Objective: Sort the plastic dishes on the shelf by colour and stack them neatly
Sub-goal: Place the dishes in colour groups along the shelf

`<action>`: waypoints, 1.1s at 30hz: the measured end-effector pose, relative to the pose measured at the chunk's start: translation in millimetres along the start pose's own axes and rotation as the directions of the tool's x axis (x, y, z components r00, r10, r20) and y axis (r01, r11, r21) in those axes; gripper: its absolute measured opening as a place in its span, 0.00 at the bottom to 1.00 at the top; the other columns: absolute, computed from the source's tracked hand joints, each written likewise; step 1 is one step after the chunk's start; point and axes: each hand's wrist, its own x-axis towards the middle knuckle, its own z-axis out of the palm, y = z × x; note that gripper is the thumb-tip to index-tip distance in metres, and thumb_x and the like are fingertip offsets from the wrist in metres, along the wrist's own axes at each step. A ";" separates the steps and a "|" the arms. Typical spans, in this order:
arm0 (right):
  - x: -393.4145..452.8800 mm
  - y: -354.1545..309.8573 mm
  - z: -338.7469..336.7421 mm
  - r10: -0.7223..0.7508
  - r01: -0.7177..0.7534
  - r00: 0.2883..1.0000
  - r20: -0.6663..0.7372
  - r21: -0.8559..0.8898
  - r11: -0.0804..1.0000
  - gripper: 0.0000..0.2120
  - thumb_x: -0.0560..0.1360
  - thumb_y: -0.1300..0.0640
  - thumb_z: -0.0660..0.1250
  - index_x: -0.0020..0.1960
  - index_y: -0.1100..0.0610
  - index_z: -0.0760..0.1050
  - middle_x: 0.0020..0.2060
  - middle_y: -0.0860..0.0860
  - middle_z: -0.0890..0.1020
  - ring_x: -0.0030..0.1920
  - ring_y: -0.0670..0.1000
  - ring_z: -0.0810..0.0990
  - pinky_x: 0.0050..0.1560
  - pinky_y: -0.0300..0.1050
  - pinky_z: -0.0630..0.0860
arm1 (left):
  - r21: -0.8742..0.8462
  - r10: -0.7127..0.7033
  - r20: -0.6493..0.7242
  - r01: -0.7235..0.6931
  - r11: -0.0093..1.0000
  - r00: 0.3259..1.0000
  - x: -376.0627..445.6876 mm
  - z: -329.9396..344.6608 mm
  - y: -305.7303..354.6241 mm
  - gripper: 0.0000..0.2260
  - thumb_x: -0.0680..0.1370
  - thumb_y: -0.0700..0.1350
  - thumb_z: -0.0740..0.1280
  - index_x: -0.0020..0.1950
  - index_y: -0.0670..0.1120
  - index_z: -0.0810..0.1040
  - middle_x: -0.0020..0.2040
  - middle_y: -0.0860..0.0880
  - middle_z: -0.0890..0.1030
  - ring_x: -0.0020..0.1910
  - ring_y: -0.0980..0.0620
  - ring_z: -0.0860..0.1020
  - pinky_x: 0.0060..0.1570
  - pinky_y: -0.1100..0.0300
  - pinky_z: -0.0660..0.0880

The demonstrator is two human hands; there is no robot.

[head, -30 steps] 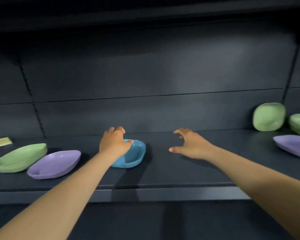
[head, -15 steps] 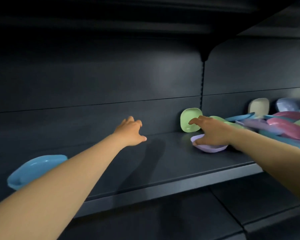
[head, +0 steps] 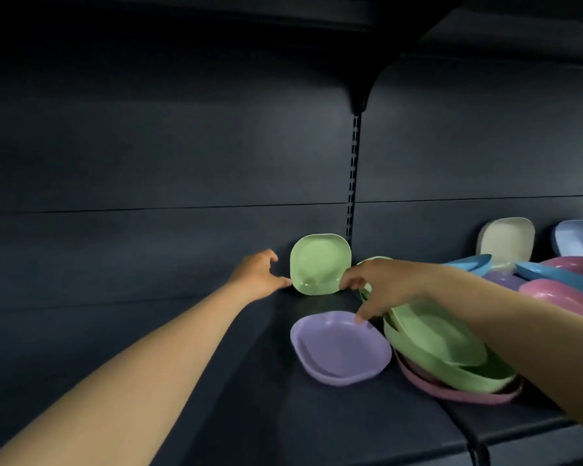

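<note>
Shop-type setting: dark metal shelf (head: 317, 415) with panelled back wall, slotted upright (head: 352, 183) and bracket; many loose coloured plastic dishes (head: 340, 348) laid out like stock.

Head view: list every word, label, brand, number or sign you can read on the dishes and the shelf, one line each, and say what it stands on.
None: no text can be read anywhere in this view.
The upright green dish, the purple dish, the stacked green dishes and the cream dish show plain coloured plastic, with no print or sticker visible.
The dark shelf and its back panel carry no visible label or price tag.
</note>
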 end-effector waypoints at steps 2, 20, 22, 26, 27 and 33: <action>23.5 6.8 1.3 -0.033 0.033 0.997 0.069 0.003 0.999 0.32 0.67 0.48 0.76 0.68 0.51 0.69 0.60 0.46 0.75 0.61 0.48 0.75 0.63 0.44 0.72 | -0.054 -0.058 0.006 0.058 0.997 0.998 22.4 14.1 2.4 0.27 0.72 0.53 0.72 0.68 0.47 0.69 0.63 0.49 0.75 0.61 0.50 0.74 0.56 0.58 0.71; 97.9 0.4 19.4 -0.160 0.247 0.831 0.532 -0.096 0.964 0.11 0.70 0.46 0.74 0.48 0.51 0.79 0.40 0.42 0.79 0.40 0.43 0.77 0.41 0.36 0.72 | -0.394 -0.327 -0.005 0.299 0.869 0.945 94.3 81.1 7.4 0.23 0.69 0.48 0.75 0.58 0.38 0.74 0.57 0.43 0.78 0.55 0.44 0.78 0.50 0.55 0.75; 97.5 -4.1 18.6 -0.152 0.238 0.811 0.564 -0.082 0.968 0.17 0.70 0.47 0.73 0.57 0.51 0.80 0.49 0.44 0.82 0.50 0.46 0.80 0.52 0.38 0.75 | -0.421 -0.326 -0.019 0.288 0.860 0.945 91.5 72.5 1.8 0.22 0.69 0.47 0.75 0.57 0.38 0.75 0.56 0.43 0.79 0.53 0.44 0.79 0.50 0.53 0.78; 98.3 -16.7 11.4 -0.198 0.247 0.798 0.569 -0.008 0.969 0.14 0.71 0.50 0.73 0.55 0.52 0.79 0.44 0.42 0.81 0.49 0.46 0.80 0.55 0.41 0.76 | -0.479 -0.305 -0.065 0.239 0.845 0.950 76.7 42.7 -13.6 0.16 0.71 0.45 0.73 0.54 0.39 0.77 0.51 0.43 0.81 0.47 0.45 0.81 0.38 0.56 0.78; 98.3 -20.2 8.4 -0.210 0.249 0.808 0.550 0.003 0.968 0.11 0.71 0.51 0.73 0.51 0.52 0.79 0.42 0.42 0.80 0.45 0.45 0.79 0.52 0.40 0.76 | -0.500 -0.301 -0.077 0.224 0.837 0.951 71.8 33.9 -18.3 0.13 0.71 0.44 0.73 0.52 0.40 0.77 0.50 0.43 0.81 0.46 0.45 0.81 0.36 0.57 0.77; 89.1 -50.0 -12.5 -0.217 0.193 0.906 0.364 0.103 0.976 0.10 0.72 0.55 0.72 0.38 0.54 0.72 0.31 0.45 0.73 0.32 0.44 0.70 0.30 0.35 0.65 | -0.619 -0.342 -0.124 0.197 0.760 0.932 28.9 -27.3 -54.0 0.05 0.73 0.39 0.71 0.45 0.42 0.76 0.47 0.43 0.80 0.41 0.47 0.80 0.30 0.59 0.78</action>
